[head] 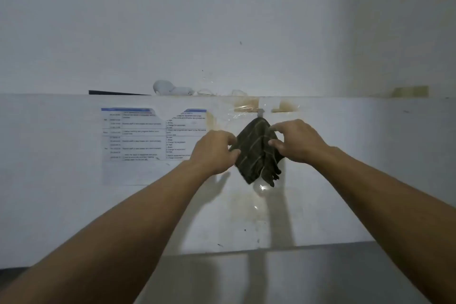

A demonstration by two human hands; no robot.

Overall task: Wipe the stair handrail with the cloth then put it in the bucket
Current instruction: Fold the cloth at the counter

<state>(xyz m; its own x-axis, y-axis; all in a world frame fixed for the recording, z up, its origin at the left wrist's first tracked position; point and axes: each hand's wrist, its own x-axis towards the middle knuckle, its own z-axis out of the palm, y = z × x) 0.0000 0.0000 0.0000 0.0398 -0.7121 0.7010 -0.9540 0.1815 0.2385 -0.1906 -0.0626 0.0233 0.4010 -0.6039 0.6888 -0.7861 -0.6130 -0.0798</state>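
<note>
A dark green cloth [255, 152] with thin pale stripes hangs by its top corner from a small grey hook [260, 113] on a white half-wall. My left hand [213, 150] pinches the cloth's left edge. My right hand [297, 139] grips its right side, fingers curled over the fabric. Both arms reach forward from the bottom of the view. No handrail or bucket is in view.
A printed schedule sheet [138, 134] is stuck to the half-wall left of the cloth. On the ledge [345, 97] above lie a white rounded object [170, 88] and a dark flat strip [116, 92]. Brown tape stains [286, 105] flank the hook. Grey floor [271, 279] lies below.
</note>
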